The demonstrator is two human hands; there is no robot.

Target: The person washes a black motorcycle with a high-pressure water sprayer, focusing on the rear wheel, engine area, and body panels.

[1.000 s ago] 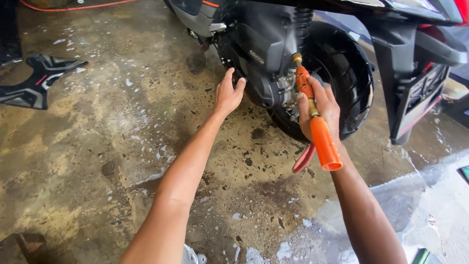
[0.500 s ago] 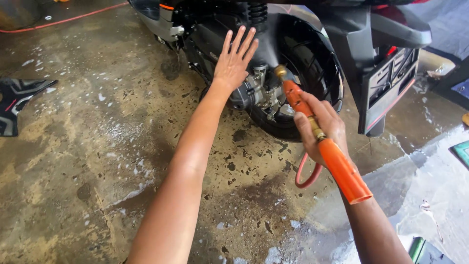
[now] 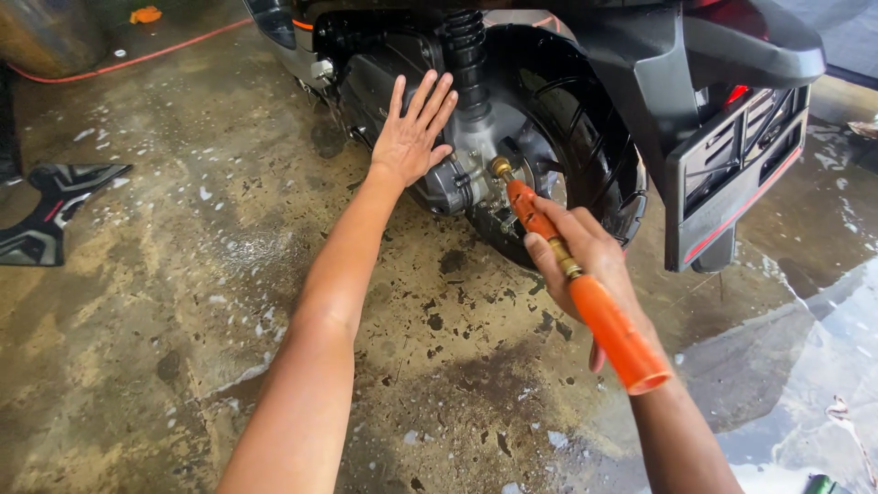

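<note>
Seen from the head camera, the left hand (image 3: 413,133) lies flat with fingers spread against the dark engine casing (image 3: 384,87) of a scooter, grasping nothing, apparently to steady the reach. The right hand (image 3: 585,261) is clenched around an orange spray nozzle (image 3: 585,293), its brass tip (image 3: 501,167) held just beside the hub next to the rear tyre (image 3: 585,137), aimed into that recess. Foam flecks dot the wet concrete floor (image 3: 183,302).
</note>
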